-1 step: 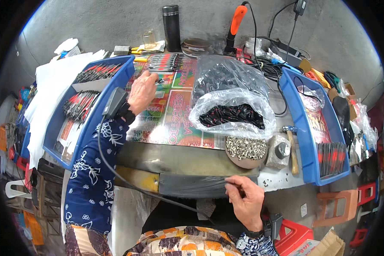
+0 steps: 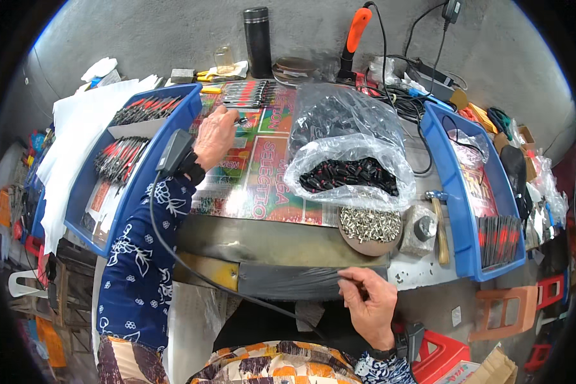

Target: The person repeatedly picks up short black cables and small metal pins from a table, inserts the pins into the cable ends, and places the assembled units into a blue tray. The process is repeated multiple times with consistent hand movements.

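My left hand (image 2: 215,138) reaches over the printed sheet on the table, fingers curled around something small with a dark and silvery end showing past the fingertips; its kind is hidden. Just beyond lies a row of slim red-and-black pieces with metal parts (image 2: 248,95). Close to the padded front edge (image 2: 288,281), my right hand (image 2: 369,306) hovers with fingers loosely bent, thumb and forefinger apart, and no object visible in it. Between and beyond the hands, a clear plastic bag (image 2: 339,109) gapes toward me, full of small black parts with red bits (image 2: 349,177).
Small metal rivets (image 2: 369,224) fill a round dish, beside a stone-like block (image 2: 418,232) and a hammer (image 2: 440,230). Blue bins stand left (image 2: 191,105) and right (image 2: 457,221), holding more red-and-black pieces. A black flask (image 2: 258,43) and an orange-handled tool (image 2: 355,35) stand behind.
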`<state>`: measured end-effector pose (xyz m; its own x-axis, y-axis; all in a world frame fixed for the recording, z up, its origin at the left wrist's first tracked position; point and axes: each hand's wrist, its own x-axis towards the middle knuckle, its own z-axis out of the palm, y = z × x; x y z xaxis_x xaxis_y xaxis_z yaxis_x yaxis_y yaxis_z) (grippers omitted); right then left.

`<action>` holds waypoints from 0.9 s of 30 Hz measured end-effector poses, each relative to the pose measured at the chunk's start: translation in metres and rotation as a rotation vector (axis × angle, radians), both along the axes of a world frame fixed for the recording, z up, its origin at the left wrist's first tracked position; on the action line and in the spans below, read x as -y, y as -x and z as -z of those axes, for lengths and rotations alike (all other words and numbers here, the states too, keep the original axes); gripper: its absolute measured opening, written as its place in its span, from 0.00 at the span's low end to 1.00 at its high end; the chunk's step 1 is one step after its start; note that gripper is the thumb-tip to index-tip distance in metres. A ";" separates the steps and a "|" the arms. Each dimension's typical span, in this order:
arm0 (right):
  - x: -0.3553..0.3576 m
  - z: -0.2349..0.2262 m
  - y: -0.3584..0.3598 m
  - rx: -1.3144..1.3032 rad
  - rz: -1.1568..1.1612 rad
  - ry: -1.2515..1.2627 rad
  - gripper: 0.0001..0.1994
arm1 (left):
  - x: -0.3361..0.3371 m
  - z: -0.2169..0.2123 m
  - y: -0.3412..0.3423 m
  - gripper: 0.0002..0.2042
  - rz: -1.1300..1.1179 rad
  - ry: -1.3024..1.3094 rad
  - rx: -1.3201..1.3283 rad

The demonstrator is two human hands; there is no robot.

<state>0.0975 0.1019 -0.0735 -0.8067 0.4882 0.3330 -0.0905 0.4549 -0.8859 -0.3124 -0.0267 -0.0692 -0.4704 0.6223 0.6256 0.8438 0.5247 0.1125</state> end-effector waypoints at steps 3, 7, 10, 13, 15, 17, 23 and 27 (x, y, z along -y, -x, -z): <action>-0.001 -0.004 0.001 0.000 -0.010 -0.058 0.07 | -0.013 0.005 0.015 0.09 -0.077 0.053 0.022; -0.004 -0.009 0.003 0.009 -0.036 -0.153 0.09 | -0.025 0.008 0.030 0.11 -0.115 0.094 0.011; -0.004 -0.011 0.005 -0.007 -0.046 -0.169 0.10 | -0.032 0.009 0.042 0.12 -0.096 0.089 0.020; -0.002 -0.011 0.005 0.001 -0.038 -0.170 0.09 | -0.037 0.012 0.050 0.11 -0.077 0.077 0.006; 0.000 -0.009 0.005 0.013 -0.008 -0.178 0.08 | -0.041 0.014 0.055 0.11 -0.078 0.083 -0.008; -0.001 -0.007 0.005 -0.016 -0.012 -0.229 0.09 | -0.044 0.016 0.058 0.11 -0.090 0.086 -0.030; 0.002 -0.009 0.003 0.016 0.013 -0.212 0.08 | -0.049 0.018 0.055 0.11 -0.163 0.070 -0.080; 0.002 -0.010 0.000 0.009 -0.038 -0.229 0.05 | -0.038 0.000 0.038 0.08 -0.144 0.150 -0.195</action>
